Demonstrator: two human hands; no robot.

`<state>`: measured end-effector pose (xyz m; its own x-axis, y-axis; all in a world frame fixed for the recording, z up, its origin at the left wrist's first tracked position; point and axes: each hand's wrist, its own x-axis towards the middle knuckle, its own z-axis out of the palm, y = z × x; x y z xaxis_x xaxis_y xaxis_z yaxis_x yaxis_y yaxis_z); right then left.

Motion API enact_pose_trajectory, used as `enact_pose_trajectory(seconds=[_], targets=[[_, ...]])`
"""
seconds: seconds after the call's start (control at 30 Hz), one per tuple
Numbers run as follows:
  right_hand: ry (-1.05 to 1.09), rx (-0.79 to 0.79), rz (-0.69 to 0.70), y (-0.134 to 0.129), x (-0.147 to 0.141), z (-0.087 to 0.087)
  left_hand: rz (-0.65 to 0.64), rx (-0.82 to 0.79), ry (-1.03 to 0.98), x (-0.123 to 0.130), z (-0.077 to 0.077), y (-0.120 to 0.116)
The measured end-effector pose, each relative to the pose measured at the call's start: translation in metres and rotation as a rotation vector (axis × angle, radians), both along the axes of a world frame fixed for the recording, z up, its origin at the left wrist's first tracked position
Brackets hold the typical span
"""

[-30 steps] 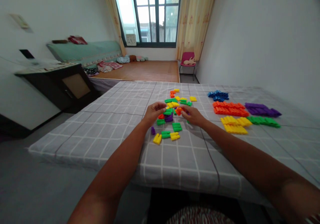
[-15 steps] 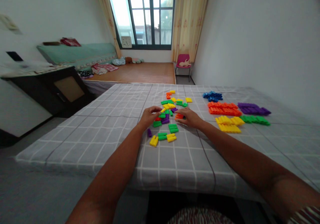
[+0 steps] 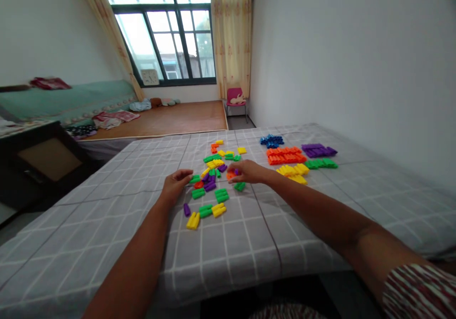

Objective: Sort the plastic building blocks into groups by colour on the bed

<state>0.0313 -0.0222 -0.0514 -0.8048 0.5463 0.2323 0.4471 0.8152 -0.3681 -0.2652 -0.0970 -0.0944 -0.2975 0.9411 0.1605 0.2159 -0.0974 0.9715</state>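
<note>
Orange pieces are forming a neat orange stack on the grey checked cloth, and everything else is lying around that stack. To its left and slightly nearer the person, the right hand is pinching an orange piece between thumb and fingers. A green piece is lying just below that hand, also left of the stack. Well to the stack's left, the left hand is reaching its fingertips to the edge of another green piece; the contact is showing too small for me to make out whether the fingers are gripping it or only touching it. Between the left hand and the stack, purple pieces and yellow pieces are lying loosely scattered. Directly behind the stack, a blue pile is resting; to its right, a purple pile and a green row are sitting close by. Just in front of it, a yellow stack is lying. Far behind the orange stack and to its left, a pink chair is standing.
</note>
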Motion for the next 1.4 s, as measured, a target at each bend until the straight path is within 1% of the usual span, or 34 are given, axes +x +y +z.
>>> enact_pose_trajectory(seconds=[0.07, 0.13, 0.23, 0.3, 0.37, 0.43, 0.53, 0.6, 0.77, 0.93, 1.03, 1.1, 1.2, 1.3, 1.4], targets=[[0.072, -0.006, -0.076, 0.010, 0.030, 0.008, 0.006, -0.020, 0.002, 0.000, 0.001, -0.001], [0.108, 0.000, -0.184, 0.029, 0.072, 0.016, 0.005, -0.037, -0.005, 0.001, 0.001, -0.001], [0.103, 0.076, -0.427, 0.067, 0.141, 0.025, 0.003, -0.053, -0.014, 0.002, 0.003, -0.001], [0.067, 0.088, -0.554, 0.090, 0.177, 0.027, 0.009, -0.064, -0.015, 0.002, 0.004, -0.001], [0.013, 0.091, -0.606, 0.107, 0.198, 0.025, 0.013, -0.079, -0.009, 0.002, 0.005, -0.001], [-0.062, 0.120, -0.583, 0.119, 0.203, 0.020, 0.020, -0.084, 0.000, 0.001, 0.006, -0.002], [-0.188, 0.161, -0.519, 0.129, 0.194, 0.012, 0.036, -0.069, 0.011, 0.000, 0.006, -0.002], [-0.241, 0.150, -0.498, 0.132, 0.187, 0.007, 0.039, -0.068, 0.012, -0.001, 0.004, -0.002], [-0.267, 0.096, -0.518, 0.135, 0.184, -0.001, 0.011, -0.068, -0.024, -0.003, 0.000, 0.000], [-0.249, 0.108, -0.534, 0.135, 0.185, 0.000, -0.012, -0.057, -0.029, -0.004, -0.004, 0.002], [-0.182, 0.181, -0.544, 0.136, 0.175, 0.007, -0.010, -0.016, 0.011, -0.003, -0.008, 0.004], [-0.125, 0.224, -0.515, 0.133, 0.155, 0.012, -0.009, 0.016, 0.069, -0.003, -0.010, 0.006], [-0.118, 0.201, -0.371, 0.119, 0.108, 0.016, -0.029, 0.043, 0.208, -0.001, -0.011, 0.009], [-0.165, 0.152, -0.226, 0.102, 0.050, 0.013, -0.038, 0.077, 0.316, 0.001, -0.011, 0.010], [-0.203, 0.133, -0.147, 0.088, -0.002, 0.006, -0.012, 0.125, 0.351, -0.001, -0.011, 0.010]])
